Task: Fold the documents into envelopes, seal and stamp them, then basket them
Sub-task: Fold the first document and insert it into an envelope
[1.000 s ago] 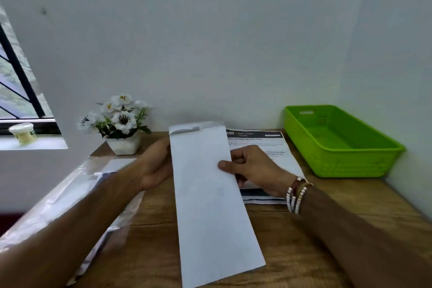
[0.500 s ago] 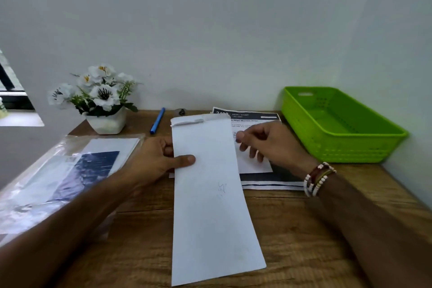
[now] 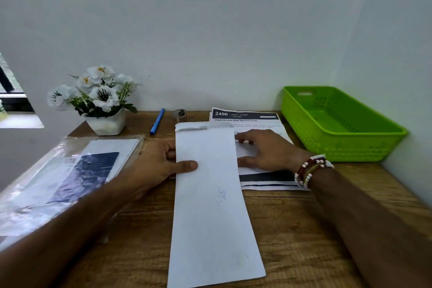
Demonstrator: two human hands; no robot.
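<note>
I see my left hand (image 3: 159, 166) pinching a long white envelope (image 3: 210, 206) by its left edge, thumb on top and the other fingers curled underneath. The envelope runs lengthwise away from me over the middle of the wooden table (image 3: 304, 229). Its flap end points toward the wall, and its near end reaches the bottom of my view. I cannot tell whether the near end rests on the table.

My right hand (image 3: 266, 152) lies flat on a printed document (image 3: 254, 121) just right of the envelope, fingers (image 3: 243, 135) straight, spread apart and gripping nothing. The envelope's right edge overlaps the sheet. Beaded bracelets (image 3: 311, 170) circle that wrist.

A green basket (image 3: 346, 147) sits in the far right corner, close beside the document. On the left lies a clear plastic sleeve (image 3: 70, 170) with papers inside. Along the wall are a pot of white flowers (image 3: 107, 124), a blue pen (image 3: 157, 121) and a small round thing (image 3: 180, 114) I can't identify.
</note>
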